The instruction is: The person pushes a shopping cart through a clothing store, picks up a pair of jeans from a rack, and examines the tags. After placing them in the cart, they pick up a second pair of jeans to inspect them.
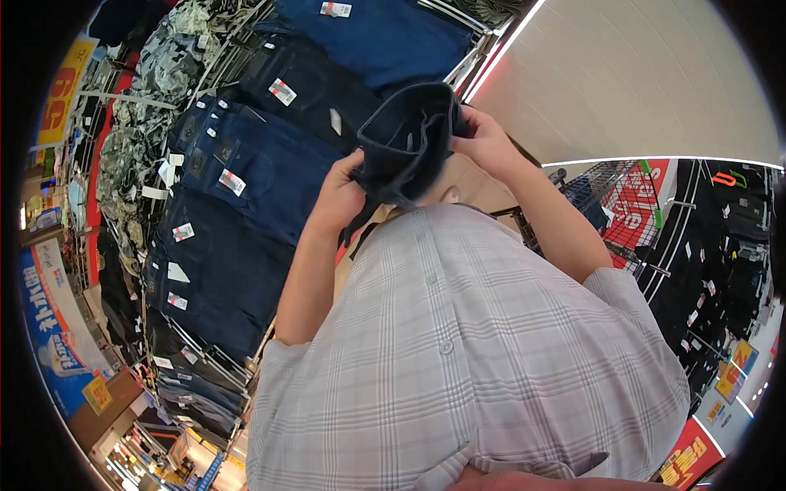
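Both of my hands hold a pair of dark navy jeans [401,147] in front of my body, with an open loop of the cloth, which looks like the waistband, facing me. My left hand [337,195] grips the left edge, its thumb on top of the fabric. On the other side, my right hand [485,146] pinches the right edge between thumb and fingers. The lower part of the jeans is bunched and partly hidden. Beside my left hand lie folded blue jeans [254,176] with a white and red tag.
A sloping rack holds black jeans [217,258], more blue jeans [381,41] and camouflage clothes [131,164]. At the right stand a shopping cart [602,192] and a rack of hanging dark clothes [704,262]. A pale panel [639,82] with lit edges is at the upper right.
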### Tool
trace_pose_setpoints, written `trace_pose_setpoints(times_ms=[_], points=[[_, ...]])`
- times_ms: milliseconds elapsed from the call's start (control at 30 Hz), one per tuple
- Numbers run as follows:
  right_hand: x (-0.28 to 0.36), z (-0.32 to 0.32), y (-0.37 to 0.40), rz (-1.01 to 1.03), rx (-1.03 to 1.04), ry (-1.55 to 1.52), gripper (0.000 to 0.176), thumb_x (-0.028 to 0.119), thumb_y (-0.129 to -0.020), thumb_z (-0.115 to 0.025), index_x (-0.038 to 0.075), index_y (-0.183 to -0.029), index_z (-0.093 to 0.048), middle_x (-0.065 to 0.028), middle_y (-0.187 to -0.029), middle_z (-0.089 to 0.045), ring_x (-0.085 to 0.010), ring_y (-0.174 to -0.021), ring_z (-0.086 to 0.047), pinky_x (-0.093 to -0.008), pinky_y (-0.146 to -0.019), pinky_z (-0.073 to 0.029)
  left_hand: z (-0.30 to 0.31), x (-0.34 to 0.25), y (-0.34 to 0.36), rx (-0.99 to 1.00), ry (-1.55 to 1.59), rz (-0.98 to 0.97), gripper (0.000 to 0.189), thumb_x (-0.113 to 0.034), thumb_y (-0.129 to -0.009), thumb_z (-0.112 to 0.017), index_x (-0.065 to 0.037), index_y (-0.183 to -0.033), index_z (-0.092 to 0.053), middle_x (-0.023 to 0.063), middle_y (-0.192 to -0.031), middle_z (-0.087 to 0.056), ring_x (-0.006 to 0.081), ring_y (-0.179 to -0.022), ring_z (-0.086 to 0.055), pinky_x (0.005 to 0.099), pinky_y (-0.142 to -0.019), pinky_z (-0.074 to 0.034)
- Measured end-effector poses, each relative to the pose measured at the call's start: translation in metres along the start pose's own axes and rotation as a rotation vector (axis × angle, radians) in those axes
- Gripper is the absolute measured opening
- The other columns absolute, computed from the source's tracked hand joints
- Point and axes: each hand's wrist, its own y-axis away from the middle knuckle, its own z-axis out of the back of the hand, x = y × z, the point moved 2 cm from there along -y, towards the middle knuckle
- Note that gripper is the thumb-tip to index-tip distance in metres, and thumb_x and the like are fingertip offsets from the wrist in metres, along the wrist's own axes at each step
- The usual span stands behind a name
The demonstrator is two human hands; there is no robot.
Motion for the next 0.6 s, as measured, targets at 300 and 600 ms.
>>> trace_pose_setpoints(times_ms=[300,600], points=[[0.008,-0.001,0.011,-0.064,-0.107,-0.256,0.038,0.011,-0.084,-0.081,0.001,-0.117,-0.066,-0.0056,-0.109,-0.071,-0.0159,-0.101,-0.066,-0.0304,-0.093,-0.051,-0.031,-0.031,0.005,-0.235,-0.094,0.104,0.023,-0.010,-0.095,-0.069,-0.002,-0.117,-0.067,0.0030,-0.110,-0.069,0.0125,-0.103,-0.062,0.0281,-0.094,-0.049],[0.009,0.040,0.017,-0.226,0.473,-0.140,0.088,0.026,-0.069,-0.092,-0.002,-0.141,-0.050,-0.0102,-0.132,-0.062,-0.0207,-0.120,-0.058,-0.0340,-0.107,-0.044,-0.013,-0.034,0.012,-0.246,0.350,0.088,0.034,-0.020,-0.101,-0.062,-0.003,-0.129,-0.058,0.0099,-0.127,-0.063,0.0224,-0.113,-0.063,0.0378,-0.098,-0.053]])
